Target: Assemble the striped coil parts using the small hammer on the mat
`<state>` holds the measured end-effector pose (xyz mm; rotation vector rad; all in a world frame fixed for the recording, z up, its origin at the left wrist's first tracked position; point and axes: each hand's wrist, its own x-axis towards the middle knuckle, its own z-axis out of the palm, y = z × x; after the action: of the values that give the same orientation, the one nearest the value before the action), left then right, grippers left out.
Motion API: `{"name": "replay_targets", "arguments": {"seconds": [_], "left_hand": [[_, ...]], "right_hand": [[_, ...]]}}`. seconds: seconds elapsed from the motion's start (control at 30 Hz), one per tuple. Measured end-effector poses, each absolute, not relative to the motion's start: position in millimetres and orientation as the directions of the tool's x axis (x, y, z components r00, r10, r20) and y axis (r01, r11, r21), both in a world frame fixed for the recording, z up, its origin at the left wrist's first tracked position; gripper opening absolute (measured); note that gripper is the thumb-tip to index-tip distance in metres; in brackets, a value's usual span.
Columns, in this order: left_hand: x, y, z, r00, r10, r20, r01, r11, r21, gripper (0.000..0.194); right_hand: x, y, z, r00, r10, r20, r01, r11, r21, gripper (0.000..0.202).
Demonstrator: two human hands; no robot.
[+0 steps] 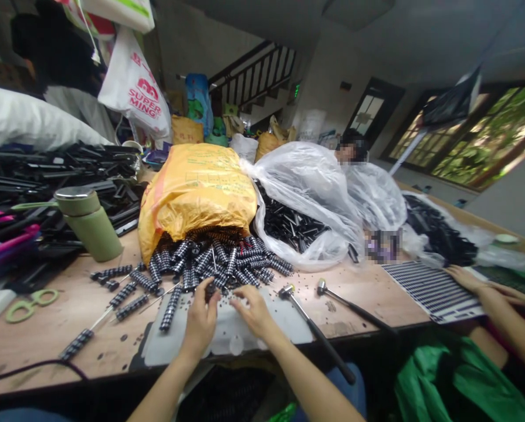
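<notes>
My left hand (201,319) is closed around a small dark part (210,288), mostly hidden by the fingers. Just to its right, my right hand (254,312) hovers with thumb and fingers curved but apart, and I see nothing between them. Below both hands lies a pale translucent mat (284,319) sprinkled with tiny dark bits. A heap of black-and-white patterned rollers (192,264), some with metal rods, spills from a yellow sack (200,181) right behind my hands. One roller (170,308) rests on the mat's left side.
Two hammers (317,334) (354,306) lie to the right. Green scissors (32,305) and a green flask (88,224) stand left. A clear plastic bag (315,181) holds black parts (288,225). At far right, another person's hand (464,279) touches a striped sheet (432,293).
</notes>
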<state>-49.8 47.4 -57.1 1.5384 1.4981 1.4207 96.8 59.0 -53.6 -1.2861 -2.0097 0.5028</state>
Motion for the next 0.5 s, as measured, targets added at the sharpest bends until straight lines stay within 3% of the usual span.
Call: {"name": "replay_targets", "arguments": {"seconds": [0.07,0.13,0.33,0.5], "left_hand": [[-49,44,-65,-0.043,0.941,0.337,0.434,-0.286,0.854,0.032],[-48,44,-74,0.004,0.941,0.339,0.473,-0.3,0.828,0.031],[-45,47,-90,-0.001,0.925,0.381,0.516,-0.326,0.792,0.032],[-48,49,-87,-0.059,0.94,0.337,0.464,-0.273,0.843,0.036]], "right_hand": [[121,95,-40,-0.123,0.938,0.323,0.811,0.282,-0.512,0.017],[147,140,-27,-0.016,0.945,0.326,0.862,0.178,-0.475,0.021],[196,243,-11,0.166,0.938,0.305,0.912,-0.028,-0.409,0.029],[200,252,-25,0.264,0.935,0.237,0.893,-0.144,-0.427,0.023]]}}
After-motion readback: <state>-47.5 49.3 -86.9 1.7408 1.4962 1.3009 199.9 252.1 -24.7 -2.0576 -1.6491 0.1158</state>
